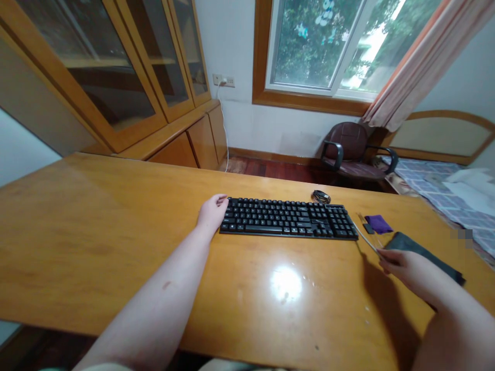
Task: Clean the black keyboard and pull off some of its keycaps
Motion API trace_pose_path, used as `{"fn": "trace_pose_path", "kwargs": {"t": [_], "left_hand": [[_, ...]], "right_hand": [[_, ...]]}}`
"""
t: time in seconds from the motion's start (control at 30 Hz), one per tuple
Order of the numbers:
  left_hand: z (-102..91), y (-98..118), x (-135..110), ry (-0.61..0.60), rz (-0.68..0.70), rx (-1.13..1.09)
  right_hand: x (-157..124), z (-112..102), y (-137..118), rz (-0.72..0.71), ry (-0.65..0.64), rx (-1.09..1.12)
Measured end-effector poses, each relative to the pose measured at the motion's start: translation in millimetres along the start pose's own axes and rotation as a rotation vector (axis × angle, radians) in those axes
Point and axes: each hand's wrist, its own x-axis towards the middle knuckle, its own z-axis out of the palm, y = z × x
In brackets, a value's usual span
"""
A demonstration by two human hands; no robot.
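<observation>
A black full-size keyboard (284,218) lies flat on the wooden desk in front of me. My left hand (212,212) grips its left end, the fingertips at the upper left corner. Beyond the keyboard's right end, my right hand (394,260) pinches a thin white stick (365,238). The stick slants up and left, its far tip close to the number pad; whether it touches the keys I cannot tell. To the right lie a folded purple cloth (379,224) and a small dark item (368,228). A dark flat pouch (415,250) is partly hidden behind my right hand.
Behind the keyboard sits a coiled black cable (320,197), near the far edge of the wooden desk (116,247). A glass-door cabinet (135,82) borders the desk at the left. Past the desk are a brown armchair (350,147) and a bed (425,178).
</observation>
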Motion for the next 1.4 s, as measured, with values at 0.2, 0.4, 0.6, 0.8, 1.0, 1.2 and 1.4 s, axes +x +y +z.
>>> {"fn": "trace_pose_path", "kwargs": {"t": [0.2, 0.4, 0.6, 0.8, 1.0, 1.2, 1.4], "left_hand": [[1.8, 0, -1, -0.086, 0.085, -0.027], [2.0, -1, 0, -0.119, 0.131, 0.096], [2.5, -2, 1, -0.117, 0.140, 0.093], [1.6, 0, 0, -0.124, 0.120, 0.100], [0.3, 4, -1, -0.133, 0.114, 0.082], [0.4, 4, 0, -0.141, 0.115, 0.074], [3.1, -1, 2, -0.139, 0.130, 0.062]], "right_hand": [[4, -7, -29, 0.109, -0.139, -0.078], [-34, -20, 1, -0.041, -0.111, -0.011], [-53, -40, -19, -0.001, 0.293, -0.145], [-27, -5, -69, -0.413, 0.113, 0.165], [-15, 27, -83, -0.603, 0.134, 0.096], [-8, 50, -89, -0.615, 0.288, 0.027], [-10, 63, -101, -0.544, 0.324, 0.073]]}}
